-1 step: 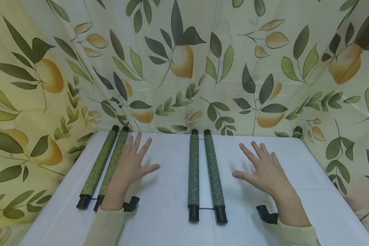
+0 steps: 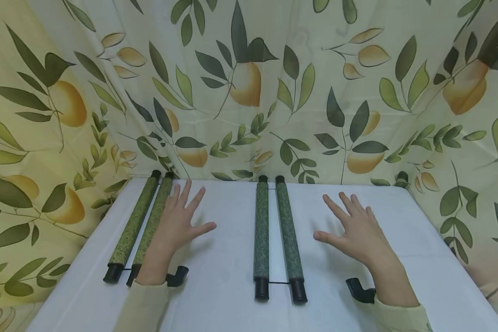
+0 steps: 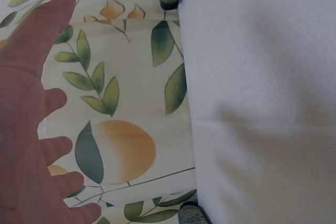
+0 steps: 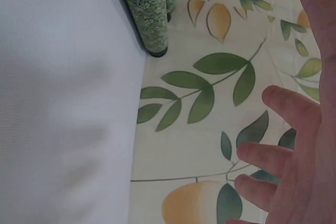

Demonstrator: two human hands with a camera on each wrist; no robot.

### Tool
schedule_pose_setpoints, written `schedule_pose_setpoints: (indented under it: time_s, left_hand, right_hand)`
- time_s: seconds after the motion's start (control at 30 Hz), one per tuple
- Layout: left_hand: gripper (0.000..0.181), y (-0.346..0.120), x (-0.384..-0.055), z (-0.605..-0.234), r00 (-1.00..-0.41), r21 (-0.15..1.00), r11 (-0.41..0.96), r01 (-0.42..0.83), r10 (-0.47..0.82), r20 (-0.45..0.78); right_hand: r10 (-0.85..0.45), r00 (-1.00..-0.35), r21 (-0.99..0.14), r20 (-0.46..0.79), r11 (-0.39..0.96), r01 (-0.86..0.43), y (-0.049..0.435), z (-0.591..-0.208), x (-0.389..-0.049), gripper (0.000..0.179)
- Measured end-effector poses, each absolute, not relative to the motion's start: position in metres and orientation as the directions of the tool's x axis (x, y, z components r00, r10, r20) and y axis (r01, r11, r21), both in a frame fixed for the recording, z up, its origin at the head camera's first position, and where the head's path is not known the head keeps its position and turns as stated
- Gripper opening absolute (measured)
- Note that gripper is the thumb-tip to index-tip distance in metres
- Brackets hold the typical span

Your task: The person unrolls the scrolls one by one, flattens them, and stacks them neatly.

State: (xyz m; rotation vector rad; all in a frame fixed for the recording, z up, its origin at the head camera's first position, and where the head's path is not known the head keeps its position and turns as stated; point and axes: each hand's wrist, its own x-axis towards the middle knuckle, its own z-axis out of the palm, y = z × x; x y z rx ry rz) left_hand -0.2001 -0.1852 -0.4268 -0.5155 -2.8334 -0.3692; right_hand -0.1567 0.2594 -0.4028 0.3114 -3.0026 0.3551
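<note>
Rods (image 2: 261,230) lie in two pairs on the white table (image 2: 220,290), with patterned green covers and black ends, running toward the far edge. The left pair (image 2: 134,221) is yellower and sits along the table's left side; the middle pair (image 2: 289,235) is darker and lies between the hands, its two rods side by side with a gap. A thin cord (image 2: 279,282) links the middle pair near its close ends.

The left hand (image 2: 177,221) hovers palm down, fingers spread and thumb out toward the middle, holding nothing; in the head view it covers part of the left pair's inner rod. The right hand (image 2: 354,226) likewise has its fingers apart and grasps nothing, to the right of the middle pair and apart from it. Shadows of both hands fall on the table. A black piece (image 2: 177,276) shows beside the left wrist, and another black piece (image 2: 360,291) beside the right. Pale sleeves (image 2: 143,306) cover both forearms. Cloth (image 2: 216,27) printed with leaves and fruit hangs behind.
</note>
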Motion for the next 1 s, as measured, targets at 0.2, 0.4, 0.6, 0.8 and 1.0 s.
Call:
schedule_pose_setpoints:
  time_s: [0.2,0.4,0.6,0.8,1.0]
  left_hand:
    - [0.097,-0.178,-0.202,-0.434,-0.901,0.244,0.881,0.404,0.338,0.272]
    - [0.087,-0.149,-0.196,-0.443,-0.858,0.287,0.811,0.509,0.456,0.236]
    - [0.071,-0.112,-0.177,-0.456,-0.768,0.277,0.720,0.636,0.626,0.138]
    - [0.053,-0.095,-0.164,-0.462,-0.743,0.270,0.702,0.659,0.662,0.093]
    - [0.048,-0.091,-0.163,-0.465,-0.738,0.240,0.707,0.666,0.670,0.076]
  right_hand:
    - [-0.216,-0.963,-0.235,0.159,0.939,-0.249,0.257,-0.404,-0.160,0.099]
    - [-0.345,-0.905,-0.281,0.247,0.869,-0.408,0.239,-0.415,-0.164,0.084]
    - [-0.482,-0.859,-0.326,0.174,0.795,-0.512,0.213,-0.437,-0.156,0.067]
    - [-0.535,-0.835,-0.325,0.131,0.772,-0.546,0.203,-0.447,-0.152,0.052]
    - [-0.542,-0.836,-0.324,0.088,0.778,-0.539,0.199,-0.447,-0.152,0.043]
